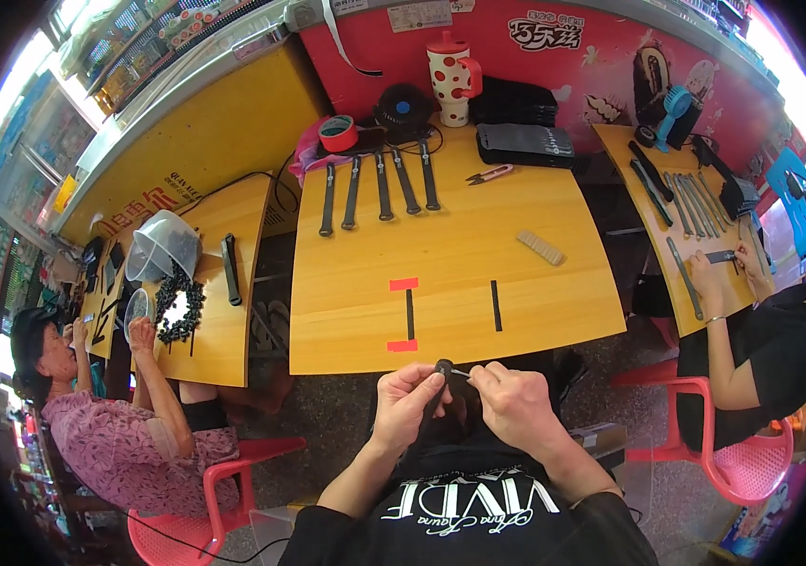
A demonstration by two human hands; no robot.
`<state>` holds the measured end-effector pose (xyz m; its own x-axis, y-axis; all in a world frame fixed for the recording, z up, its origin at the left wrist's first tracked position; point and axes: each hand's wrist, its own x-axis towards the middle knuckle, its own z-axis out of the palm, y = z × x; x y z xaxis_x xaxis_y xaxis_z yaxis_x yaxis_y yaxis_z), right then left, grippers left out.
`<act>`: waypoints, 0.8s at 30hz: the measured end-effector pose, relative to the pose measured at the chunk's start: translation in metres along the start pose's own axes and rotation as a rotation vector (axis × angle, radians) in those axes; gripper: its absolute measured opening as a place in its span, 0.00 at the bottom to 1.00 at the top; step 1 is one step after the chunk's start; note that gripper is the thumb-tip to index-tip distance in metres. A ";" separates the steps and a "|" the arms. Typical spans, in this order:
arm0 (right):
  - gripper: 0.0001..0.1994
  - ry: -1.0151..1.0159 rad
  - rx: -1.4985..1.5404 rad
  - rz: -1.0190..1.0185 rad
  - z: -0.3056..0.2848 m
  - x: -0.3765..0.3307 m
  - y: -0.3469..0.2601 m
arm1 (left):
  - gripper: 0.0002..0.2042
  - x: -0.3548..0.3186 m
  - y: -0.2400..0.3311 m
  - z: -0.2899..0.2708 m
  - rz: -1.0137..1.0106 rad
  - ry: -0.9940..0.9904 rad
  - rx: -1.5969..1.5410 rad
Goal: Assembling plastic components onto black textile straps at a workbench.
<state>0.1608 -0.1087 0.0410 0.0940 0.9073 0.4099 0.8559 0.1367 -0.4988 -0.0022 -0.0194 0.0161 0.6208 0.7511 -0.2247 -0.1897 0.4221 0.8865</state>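
My left hand is closed round a black strap-like piece with a rounded end, held just off the table's near edge. My right hand pinches a thin metal tool whose tip meets that end; its handle is hidden in my fingers. On the wooden table in front of me, a black strip lies between two red tape pieces. Another black strip is to its right. Several dark strap-like pieces form a row farther back.
A beige ridged block and pink-handled snips lie at the right. Along the back stand a tape roll, a black fan, a dotted tumbler and black pouches. People work at the left table and right table.
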 end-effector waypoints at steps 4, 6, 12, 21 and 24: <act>0.09 -0.028 -0.208 -0.112 -0.003 0.001 -0.001 | 0.07 0.002 0.003 -0.006 0.031 -0.026 0.126; 0.09 -0.019 -0.249 -0.147 -0.002 0.001 -0.003 | 0.06 0.002 0.005 -0.004 0.069 -0.002 0.233; 0.10 -0.036 -0.351 -0.138 0.009 -0.001 0.009 | 0.05 0.007 0.003 -0.002 0.389 0.017 0.607; 0.11 0.054 -0.197 -0.083 0.016 -0.001 0.003 | 0.04 0.006 -0.007 -0.002 0.268 -0.024 0.429; 0.09 0.090 0.060 -0.054 0.023 0.000 0.008 | 0.04 0.005 -0.009 -0.001 0.327 -0.017 0.479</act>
<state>0.1559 -0.0987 0.0193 0.0962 0.8587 0.5034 0.8291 0.2107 -0.5179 0.0020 -0.0187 0.0061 0.6004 0.7941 0.0946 -0.0108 -0.1102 0.9939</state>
